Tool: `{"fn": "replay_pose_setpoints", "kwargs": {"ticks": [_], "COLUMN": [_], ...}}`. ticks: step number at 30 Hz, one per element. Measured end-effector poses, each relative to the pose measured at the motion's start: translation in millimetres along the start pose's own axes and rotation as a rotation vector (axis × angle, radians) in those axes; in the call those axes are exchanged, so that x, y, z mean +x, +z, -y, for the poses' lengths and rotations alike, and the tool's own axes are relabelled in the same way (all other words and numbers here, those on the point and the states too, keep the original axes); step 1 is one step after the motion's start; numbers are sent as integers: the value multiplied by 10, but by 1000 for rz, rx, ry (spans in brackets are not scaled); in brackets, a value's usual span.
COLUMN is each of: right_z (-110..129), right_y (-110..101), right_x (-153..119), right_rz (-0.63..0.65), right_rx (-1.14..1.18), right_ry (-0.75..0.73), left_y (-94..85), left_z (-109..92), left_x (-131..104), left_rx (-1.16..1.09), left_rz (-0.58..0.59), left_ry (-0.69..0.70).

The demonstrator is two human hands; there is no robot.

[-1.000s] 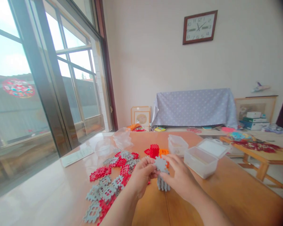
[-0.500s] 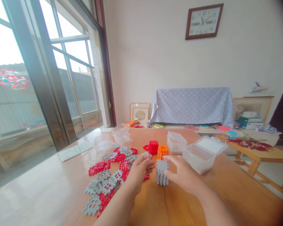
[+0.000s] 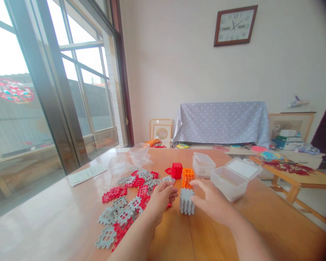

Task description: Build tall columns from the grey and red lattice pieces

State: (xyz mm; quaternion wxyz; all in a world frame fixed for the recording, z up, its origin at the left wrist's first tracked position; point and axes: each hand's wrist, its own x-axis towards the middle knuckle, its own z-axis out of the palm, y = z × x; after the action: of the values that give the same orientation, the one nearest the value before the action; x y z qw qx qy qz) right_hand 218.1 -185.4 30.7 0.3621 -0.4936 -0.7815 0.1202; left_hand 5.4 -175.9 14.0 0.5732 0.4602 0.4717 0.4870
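A stack of grey plastic building tiles (image 3: 187, 206) with notched edges stands upright on the table between my hands. My right hand (image 3: 210, 197) is at its right side, thumb and forefinger apart, the thumb tip at the stack's upper edge. To the left of the stack is my left hand (image 3: 163, 195), its fingers loosely bent, with nothing visible in them and a small gap to the tiles. Directly behind the grey stack is an orange tile stack (image 3: 188, 174), close to my right forefinger. A red tile stack (image 3: 176, 170) stands behind and to the left.
Loose red and grey tiles (image 3: 123, 215) spread across the table (image 3: 57, 221) on the left. Clear plastic boxes stand at the back right, one small box (image 3: 203, 166) and one larger lidded box (image 3: 228, 185). More clear containers (image 3: 139, 154) and a pale flat sheet (image 3: 87, 174) lie back left.
The top of the grey stack sits slightly lower, and more of the orange stack shows behind it. My right fingers have shifted slightly; my left hand is nearly still.
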Motion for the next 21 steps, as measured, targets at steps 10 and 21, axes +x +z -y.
{"fn": "replay_pose_setpoints", "kwargs": {"ticks": [10,21], "right_z": [-365,-574], "right_y": [89,191], "right_x": [52,28], "right_rz": [-10,-136], "right_rx": [-76,-135], "right_ry": [163,121], "left_y": [66,58], "left_z": [135,262], "left_x": [26,92], "left_rx": [9,101], "left_rz": [-44,-102], "left_ry": [24,27]}}
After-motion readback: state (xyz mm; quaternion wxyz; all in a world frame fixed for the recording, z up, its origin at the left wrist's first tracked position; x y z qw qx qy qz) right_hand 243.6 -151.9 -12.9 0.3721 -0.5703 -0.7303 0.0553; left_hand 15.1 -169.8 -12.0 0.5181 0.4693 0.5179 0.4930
